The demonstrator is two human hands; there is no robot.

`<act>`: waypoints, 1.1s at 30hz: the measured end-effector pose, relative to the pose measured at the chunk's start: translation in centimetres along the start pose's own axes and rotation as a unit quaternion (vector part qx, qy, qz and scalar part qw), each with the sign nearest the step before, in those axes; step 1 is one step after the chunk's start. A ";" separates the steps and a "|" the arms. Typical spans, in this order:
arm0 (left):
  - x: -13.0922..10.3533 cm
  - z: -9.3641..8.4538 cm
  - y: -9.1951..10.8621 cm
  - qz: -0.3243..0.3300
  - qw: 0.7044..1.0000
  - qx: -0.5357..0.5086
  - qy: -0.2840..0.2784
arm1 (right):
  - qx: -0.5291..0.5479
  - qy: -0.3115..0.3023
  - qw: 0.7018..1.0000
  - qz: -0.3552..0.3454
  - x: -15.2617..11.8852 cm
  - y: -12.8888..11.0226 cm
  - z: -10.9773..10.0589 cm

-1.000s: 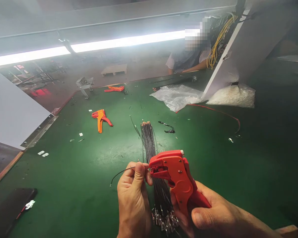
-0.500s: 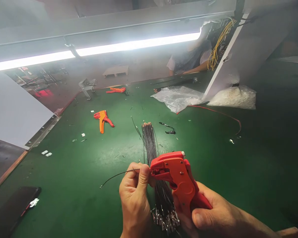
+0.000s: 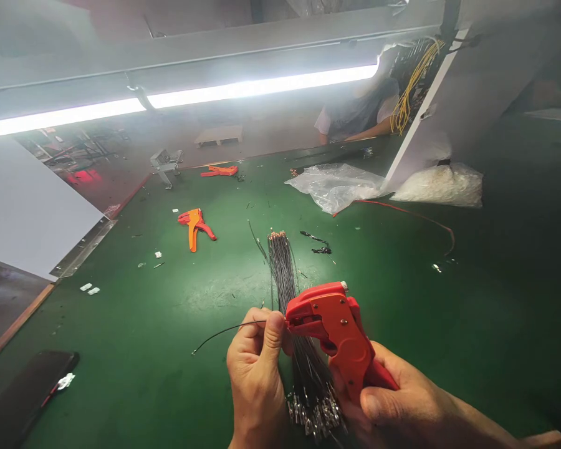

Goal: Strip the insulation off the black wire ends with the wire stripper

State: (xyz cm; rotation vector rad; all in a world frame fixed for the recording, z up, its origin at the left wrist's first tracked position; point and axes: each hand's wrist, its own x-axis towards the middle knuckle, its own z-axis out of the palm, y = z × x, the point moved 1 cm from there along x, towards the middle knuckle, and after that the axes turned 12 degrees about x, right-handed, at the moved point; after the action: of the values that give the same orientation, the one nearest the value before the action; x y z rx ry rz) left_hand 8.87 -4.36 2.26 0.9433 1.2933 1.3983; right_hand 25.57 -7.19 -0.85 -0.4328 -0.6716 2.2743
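Note:
My left hand (image 3: pixel 258 368) pinches a thin black wire (image 3: pixel 222 330) between thumb and fingers; its free end curves out to the left. My right hand (image 3: pixel 397 396) is wrapped round the handles of a red and orange wire stripper (image 3: pixel 343 337). The tool's jaws point left and touch the wire's end beside my left thumb. Beneath both hands a long bundle of black wires (image 3: pixel 283 268) lies on the green table (image 3: pixel 206 355), with bare copper ends at the far side and metal terminals (image 3: pixel 314 411) at the near side.
Two more strippers (image 3: pixel 195 227) (image 3: pixel 220 170) lie at the far left. A black phone-like object (image 3: pixel 28 393) is at the near left. Plastic bags (image 3: pixel 336 184) (image 3: pixel 442 185) and a red wire (image 3: pixel 411 213) lie at the back right. Behind the table is a person (image 3: pixel 359 112).
The stripper's jaws have closed further at the wire's end. Both hands otherwise keep nearly the same place and hold.

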 end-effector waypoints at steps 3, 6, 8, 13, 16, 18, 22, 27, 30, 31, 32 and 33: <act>0.0 -0.1 0.0 0.001 1.000 0.014 0.001 | 0.034 0.019 0.998 -0.046 0.0 0.7 -0.4; 0.0 -0.1 0.1 0.002 1.000 0.017 0.004 | 0.038 0.005 0.999 -0.039 0.0 0.8 -0.6; 0.0 0.0 0.1 0.006 1.000 0.016 0.002 | 0.029 -0.004 0.999 -0.030 0.1 0.5 -0.5; 0.1 0.0 -0.1 0.015 1.000 0.024 -0.005 | 0.031 0.016 0.998 -0.056 0.1 0.0 0.2; 0.1 -0.1 -0.1 0.027 0.998 0.049 -0.001 | 0.042 0.015 0.998 -0.054 0.1 0.0 0.6; 0.0 -0.1 0.0 0.045 0.996 0.071 -0.001 | 0.044 0.005 0.997 -0.062 0.3 -0.1 1.0; -0.4 0.2 0.5 0.070 0.994 0.088 0.008 | 0.040 -0.007 0.997 -0.063 0.4 -0.5 1.2; -0.6 0.5 0.6 0.055 0.996 0.059 0.028 | 0.048 -0.025 0.998 -0.033 0.3 -0.6 0.6; -0.3 0.3 0.3 0.079 0.996 0.031 0.006 | 0.032 -0.029 0.998 -0.041 0.2 -0.6 0.4; -0.2 0.2 0.2 0.081 0.996 0.020 0.003 | 0.026 -0.032 0.998 -0.039 0.2 -0.6 0.5; -0.1 0.2 0.1 0.074 0.997 0.008 0.003 | 0.019 -0.037 0.999 -0.028 0.2 -0.6 0.5; 0.0 0.1 0.1 0.059 0.998 -0.002 0.005 | 0.010 -0.042 0.999 -0.014 0.2 -0.6 0.6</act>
State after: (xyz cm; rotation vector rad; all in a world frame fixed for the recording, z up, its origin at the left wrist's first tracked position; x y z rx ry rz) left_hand 9.00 -4.36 2.34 1.0246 1.2583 1.4981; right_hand 25.50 -6.85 -0.04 -0.3174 -0.6914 2.2812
